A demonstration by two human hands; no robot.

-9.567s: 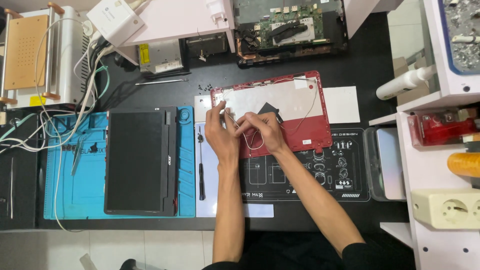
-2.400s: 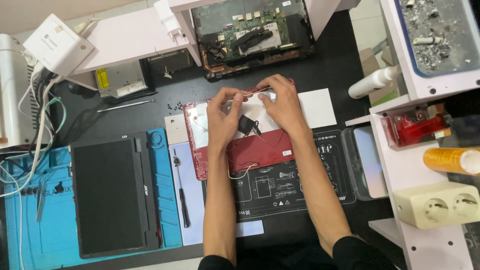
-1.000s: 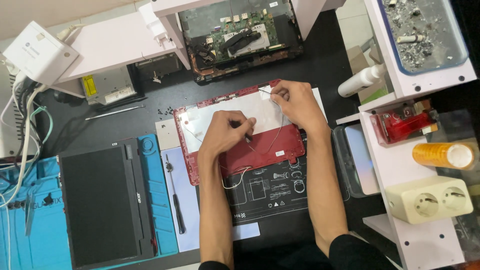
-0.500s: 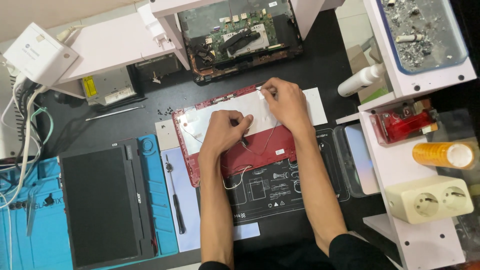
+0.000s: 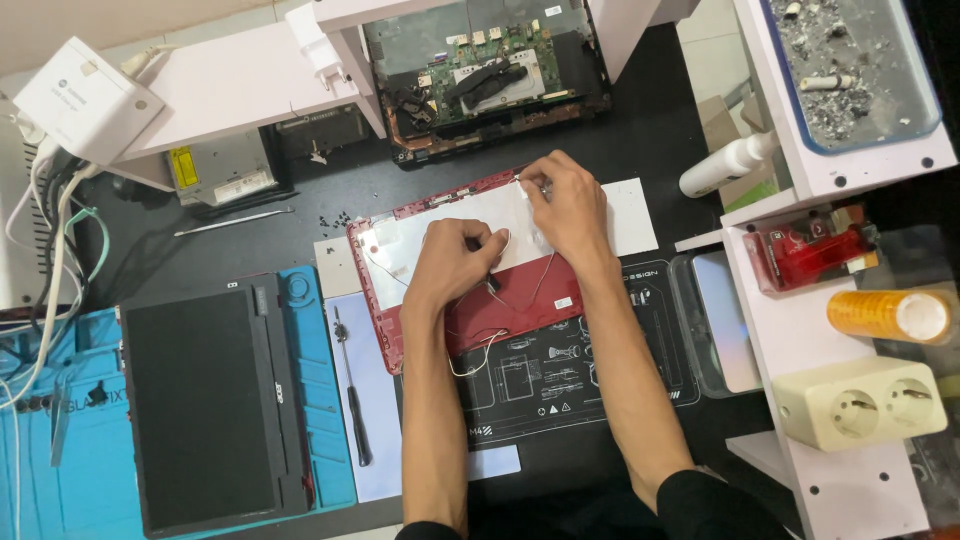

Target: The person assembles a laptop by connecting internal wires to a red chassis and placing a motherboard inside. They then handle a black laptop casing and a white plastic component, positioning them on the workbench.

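Both my hands work on the red lid (image 5: 500, 310), which lies on the dark mat (image 5: 570, 375) directly under them. My left hand (image 5: 455, 262) is curled, its fingertips closed on a thin white wire (image 5: 478, 362) that trails off the lid's near edge. My right hand (image 5: 568, 205) presses down at the lid's far edge, fingers pinched together there; what they grip I cannot tell. A screwdriver (image 5: 350, 395) lies left of my left forearm, with a black screen panel (image 5: 205, 400) farther left. An open circuit board (image 5: 485, 75) sits beyond both hands.
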